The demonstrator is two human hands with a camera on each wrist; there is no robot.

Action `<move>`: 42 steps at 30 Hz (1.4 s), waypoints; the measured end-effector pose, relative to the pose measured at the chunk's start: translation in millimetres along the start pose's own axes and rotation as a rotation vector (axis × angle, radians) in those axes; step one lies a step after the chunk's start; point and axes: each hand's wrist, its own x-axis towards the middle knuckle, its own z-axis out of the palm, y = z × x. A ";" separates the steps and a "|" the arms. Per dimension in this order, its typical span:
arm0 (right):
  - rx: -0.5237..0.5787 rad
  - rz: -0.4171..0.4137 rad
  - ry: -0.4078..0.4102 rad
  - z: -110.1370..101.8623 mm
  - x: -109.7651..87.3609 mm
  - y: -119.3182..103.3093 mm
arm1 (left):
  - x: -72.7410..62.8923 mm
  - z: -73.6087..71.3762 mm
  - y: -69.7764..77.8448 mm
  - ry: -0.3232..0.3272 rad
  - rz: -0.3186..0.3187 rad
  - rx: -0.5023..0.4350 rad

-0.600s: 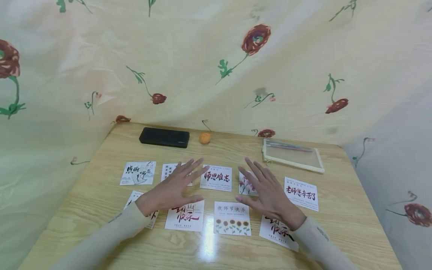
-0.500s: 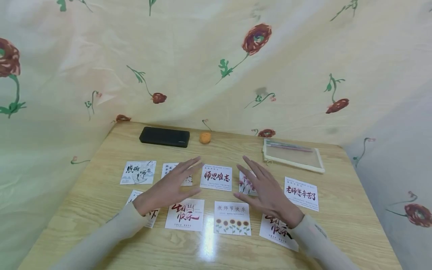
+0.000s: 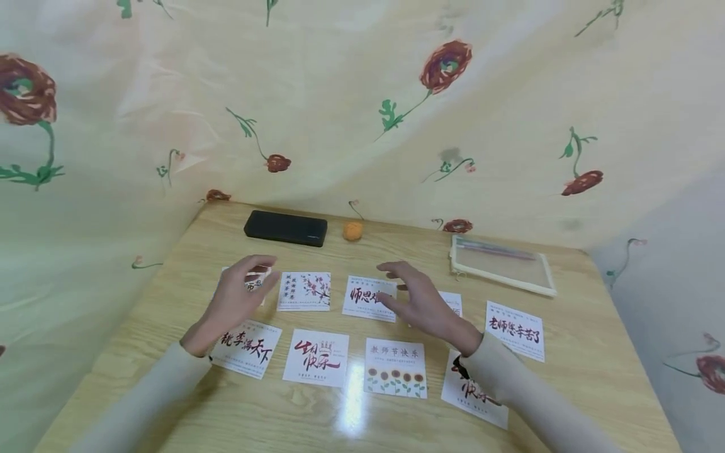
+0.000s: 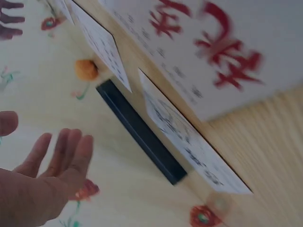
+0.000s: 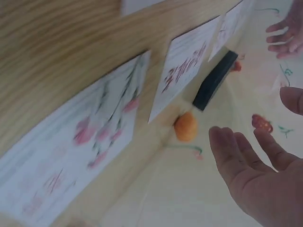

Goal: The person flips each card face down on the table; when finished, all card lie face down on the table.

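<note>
Greeting cards (image 3: 316,357) printed with Chinese lettering, nine in the head view, lie flat and apart on a pale wooden table (image 3: 255,415), four in the near row and five in the far row. A person's left hand (image 3: 235,302) hovers above the left end of the far row, partly hiding the grey-toned landscape card (image 3: 257,296); its fingers are released, loosely curved with the thumb well apart, grasping nothing. Over the far row farther right, the right hand (image 3: 421,302) is likewise raised, fingers relaxed and gently bent, none of them closed on anything. From the head view it covers most of the pink-flower card (image 5: 102,135) and part of the red-lettered card (image 3: 362,299) beside it. Between the hands lies the blossom-branch card (image 3: 304,291). In the near row the sunflower card (image 3: 394,368) sits between two birthday cards, the right one (image 3: 476,393) turned askew and partly under the right sleeve (image 3: 510,377) in that view. Along the back stand a black case (image 3: 286,228), a small orange ball-shaped object (image 3: 352,231) just beside it, and a translucent white-edged pouch (image 3: 503,264) to the right, slim sticks (image 3: 493,247) showing inside. A cream curtain (image 3: 317,94) with red flowers hangs behind.
</note>
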 end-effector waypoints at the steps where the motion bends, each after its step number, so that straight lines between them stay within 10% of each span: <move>1: 0.049 0.016 -0.017 3.3 3.8 -2.0 | -1.3 -4.4 -3.4 0.013 -0.024 0.025; 18: 0.362 0.171 -0.290 71.1 62.4 -23.9 | -7.3 -50.5 -47.8 -0.128 -0.540 0.102; 28: 0.572 0.230 -0.382 115.7 89.6 -47.6 | -14.3 -61.4 -59.2 -0.177 -0.665 0.043; 42: 0.896 0.433 -0.312 156.1 117.4 -70.6 | -20.3 -66.1 -61.9 -0.135 -0.686 -0.070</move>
